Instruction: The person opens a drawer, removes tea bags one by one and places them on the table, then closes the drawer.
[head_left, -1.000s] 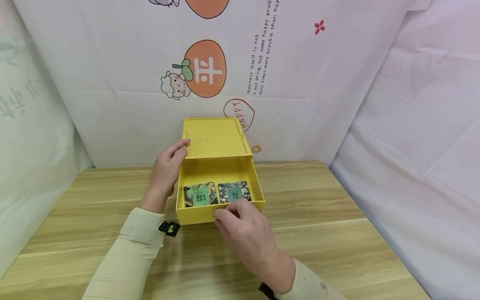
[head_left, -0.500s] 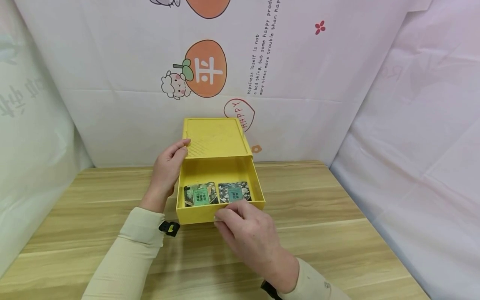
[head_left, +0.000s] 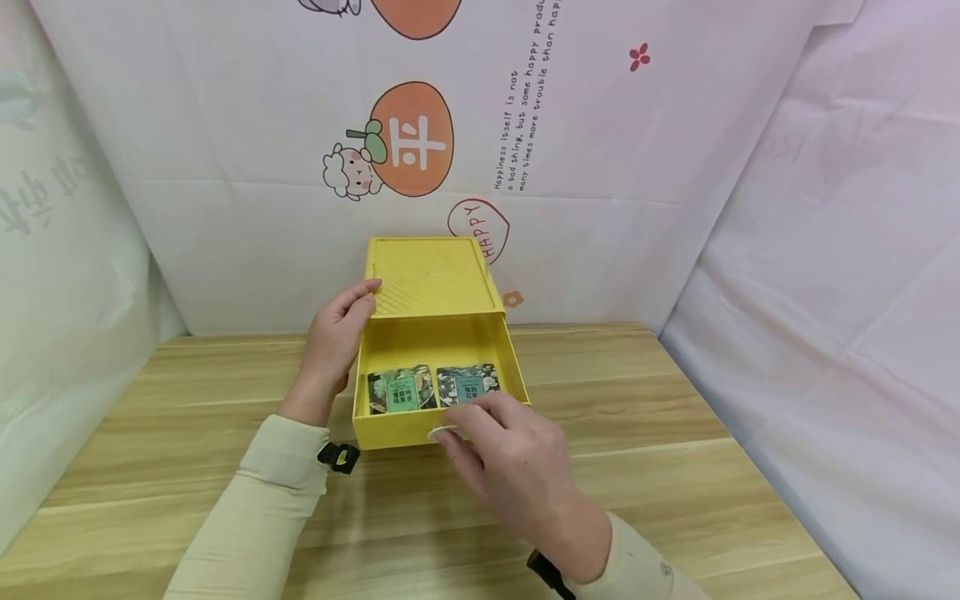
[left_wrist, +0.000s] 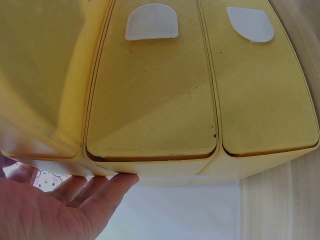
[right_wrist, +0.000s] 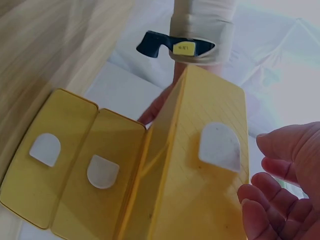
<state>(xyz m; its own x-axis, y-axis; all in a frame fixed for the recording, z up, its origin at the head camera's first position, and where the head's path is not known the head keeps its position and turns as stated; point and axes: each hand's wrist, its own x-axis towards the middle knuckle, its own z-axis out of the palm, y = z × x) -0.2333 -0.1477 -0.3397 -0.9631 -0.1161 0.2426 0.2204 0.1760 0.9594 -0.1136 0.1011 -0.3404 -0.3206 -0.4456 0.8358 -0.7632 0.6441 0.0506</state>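
Observation:
A yellow drawer cabinet [head_left: 431, 271] stands on the table with its top drawer [head_left: 393, 432] pulled out. Two printed packets, one green [head_left: 401, 390] and one blue-grey [head_left: 467, 383], lie side by side inside it. My left hand [head_left: 330, 346] rests against the cabinet's left side; the left wrist view shows its fingers [left_wrist: 117, 187] fairly straight along the edge. My right hand [head_left: 517, 454] is at the drawer's front, beside its white pull tab [right_wrist: 220, 146]. In the right wrist view, loosely bent fingers stand apart from that tab and hold nothing.
Beneath the pulled-out drawer are two pushed-in drawers, a middle one [left_wrist: 150, 95] and a lower one [left_wrist: 270, 90], each with a white tab. A printed white cloth [head_left: 600, 250] hangs behind the cabinet. Wood-grain tabletop [head_left: 637, 467] surrounds it.
The right hand has shifted slightly right and its fingers have come off the white tab, which now shows. The left hand, drawer and packets have stayed in place.

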